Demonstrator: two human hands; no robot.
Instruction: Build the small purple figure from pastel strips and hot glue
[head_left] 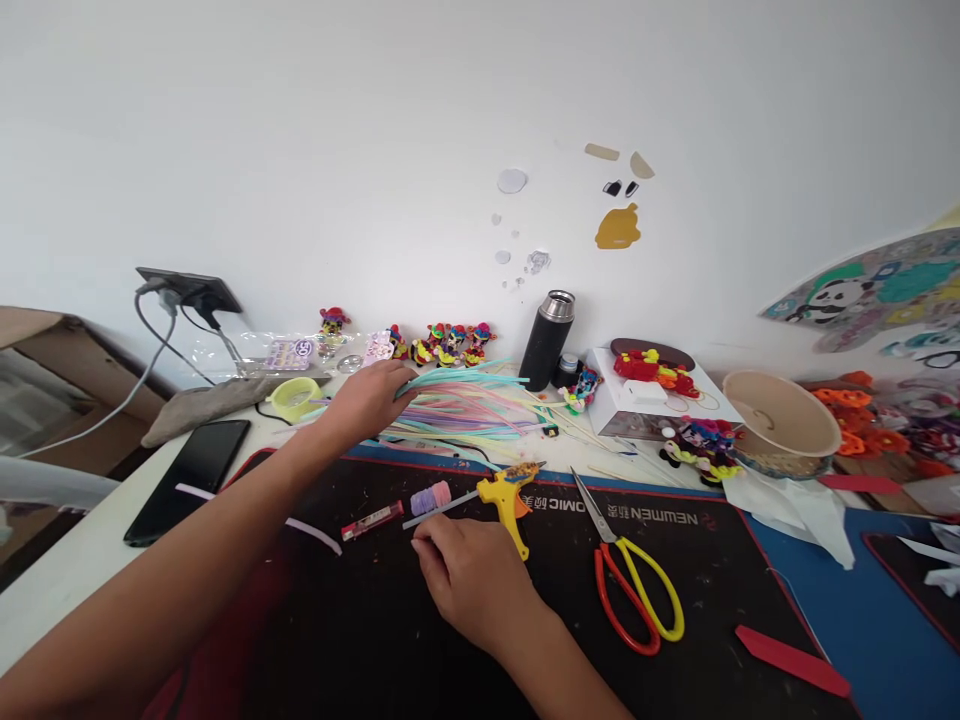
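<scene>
At the back of the desk, my left hand (371, 395) is closed around some light blue-green pipe cleaners (469, 376). Under and beside it lies a bundle of pink, lilac and yellow pipe cleaners (465, 410). My right hand (480, 580) is low over the black mat, fingers curled; whatever they hold, if anything, is hidden. Just beyond it lies a yellow glue gun (506, 500) with a glue stick (444, 508) in its rear. A small coiled lilac and pink piece (430, 498) and a red packet (372, 521) lie nearby. Left of these rests a single lilac pipe cleaner (319, 535).
Scissors (622, 560) with red and yellow handles lie open on the mat (360, 630). A black flask (547, 340), small dolls (450, 345), a white box (630, 400) and a beige bowl (780, 415) line the wall. A phone (187, 480) lies left.
</scene>
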